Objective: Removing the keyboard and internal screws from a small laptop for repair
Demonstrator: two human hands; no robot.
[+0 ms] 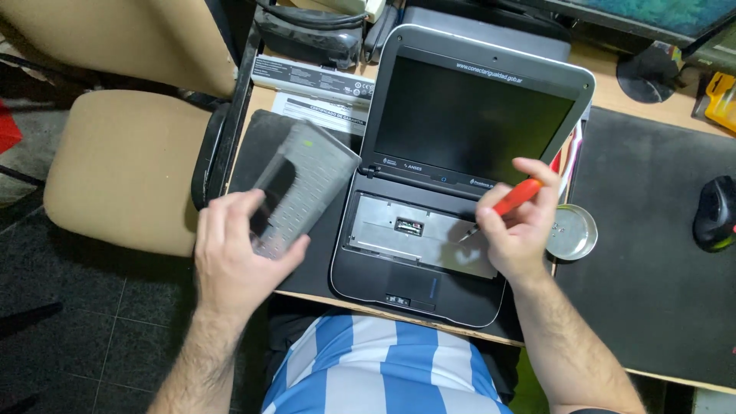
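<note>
A small grey laptop [429,153] lies open on the desk, its keyboard taken out and the bare metal bay [418,234] showing. My left hand [234,257] holds the removed grey keyboard [303,180] lifted off to the left of the laptop, tilted. My right hand [517,222] grips a red-handled screwdriver [515,197], its tip pointing down at the right part of the bay.
A round metal dish [573,232] sits just right of the laptop. A black mat [652,253] carries a dark mouse [717,215] at the far right. A battery pack [314,77] and paper lie behind the keyboard. A beige chair [123,161] stands to the left.
</note>
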